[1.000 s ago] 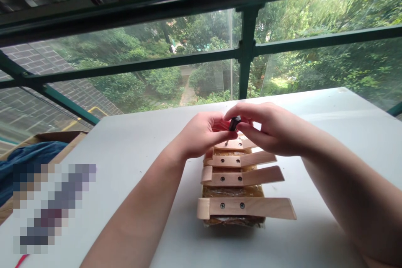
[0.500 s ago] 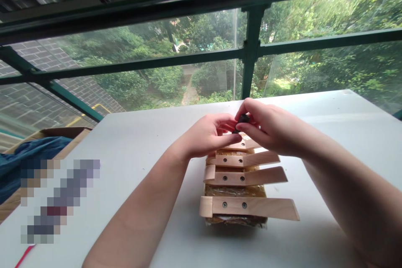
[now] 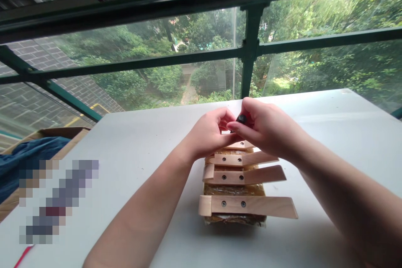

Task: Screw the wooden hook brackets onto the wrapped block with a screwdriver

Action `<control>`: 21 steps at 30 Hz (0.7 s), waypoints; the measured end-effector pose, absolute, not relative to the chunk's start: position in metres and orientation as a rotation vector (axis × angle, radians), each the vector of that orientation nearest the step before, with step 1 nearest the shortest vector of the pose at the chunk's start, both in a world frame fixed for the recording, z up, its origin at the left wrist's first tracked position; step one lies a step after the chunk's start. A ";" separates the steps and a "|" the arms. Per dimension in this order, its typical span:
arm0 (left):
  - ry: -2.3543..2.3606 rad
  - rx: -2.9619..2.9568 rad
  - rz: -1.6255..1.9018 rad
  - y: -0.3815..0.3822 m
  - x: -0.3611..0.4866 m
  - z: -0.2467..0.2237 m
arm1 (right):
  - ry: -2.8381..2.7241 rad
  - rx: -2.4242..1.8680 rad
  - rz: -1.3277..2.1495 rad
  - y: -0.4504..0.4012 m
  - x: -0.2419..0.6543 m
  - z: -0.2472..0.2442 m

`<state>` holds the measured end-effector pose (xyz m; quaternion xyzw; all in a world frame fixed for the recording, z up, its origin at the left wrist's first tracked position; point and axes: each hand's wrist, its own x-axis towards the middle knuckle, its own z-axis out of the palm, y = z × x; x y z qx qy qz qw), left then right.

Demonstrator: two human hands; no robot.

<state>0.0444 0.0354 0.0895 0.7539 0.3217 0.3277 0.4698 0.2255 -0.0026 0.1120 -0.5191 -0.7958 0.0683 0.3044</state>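
Observation:
Over the far end of a tape-wrapped brown block (image 3: 234,190), my two hands meet. My right hand (image 3: 265,123) is closed, thumb and fingers pinching a small black object (image 3: 241,119) with a rounded end; its kind is mostly hidden. My left hand (image 3: 213,132) curls beside it, thumb under the fingers, close to the lower end of the black object; what those fingers hold is hidden. Across the block lie several pale wooden pieces, such as the nearest wooden piece (image 3: 260,206), with two screws showing. The farthest wooden piece (image 3: 237,145) sits partly under my hands.
The block stands on a white table (image 3: 150,155). A cardboard box (image 3: 80,134) with blue cloth (image 3: 37,146) is beside the table at left. A blurred-out patch (image 3: 59,201) and a red strip (image 3: 25,255) lie at left. Green railing (image 3: 249,50) and glass run behind.
My right hand has turned slightly and shifted a little left with the black object. The left hand's fingers have bent a bit more. The block and wooden pieces stay put.

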 end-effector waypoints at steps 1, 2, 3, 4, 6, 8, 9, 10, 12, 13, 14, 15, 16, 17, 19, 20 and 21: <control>0.788 1.838 0.801 0.036 0.044 0.089 | -2.101 -1.371 0.176 -0.002 0.225 0.112; 0.776 1.824 0.786 0.037 0.043 0.090 | -2.106 -1.356 0.180 -0.002 0.226 0.111; 0.751 1.809 0.760 0.038 0.042 0.090 | -2.126 -1.329 0.194 -0.002 0.227 0.112; 0.714 1.793 0.724 0.038 0.041 0.090 | -2.157 -1.290 0.218 -0.002 0.228 0.113; 0.641 1.771 0.652 0.039 0.039 0.092 | -2.232 -1.196 0.285 -0.003 0.232 0.115; 0.616 1.767 0.621 0.039 0.039 0.093 | -2.292 -1.120 0.335 -0.003 0.237 0.118; 0.622 1.771 0.619 0.039 0.038 0.094 | -2.310 -1.097 0.342 -0.003 0.240 0.119; 0.633 1.780 0.617 0.039 0.038 0.095 | -2.321 -1.078 0.339 -0.003 0.242 0.121; 0.650 1.808 0.600 0.039 0.038 0.095 | -2.339 -1.046 0.327 -0.003 0.245 0.122; 0.650 1.821 0.589 0.040 0.038 0.095 | -2.345 -1.030 0.323 -0.002 0.246 0.122; 0.646 1.829 0.580 0.041 0.037 0.095 | -2.348 -1.013 0.326 -0.002 0.246 0.122; 0.639 1.831 0.575 0.043 0.036 0.094 | -2.347 -0.992 0.334 -0.001 0.246 0.122; 0.629 1.827 0.573 0.044 0.035 0.094 | -2.342 -0.969 0.345 -0.001 0.245 0.122; 0.618 1.820 0.574 0.045 0.035 0.093 | -2.334 -0.948 0.358 0.000 0.244 0.122; 0.596 1.812 0.568 0.047 0.033 0.092 | -2.320 -0.922 0.381 0.000 0.244 0.121; 0.589 1.816 0.565 0.047 0.033 0.091 | -2.317 -0.923 0.387 0.001 0.244 0.121; 0.588 1.825 0.559 0.047 0.033 0.091 | -2.320 -0.933 0.390 0.001 0.244 0.121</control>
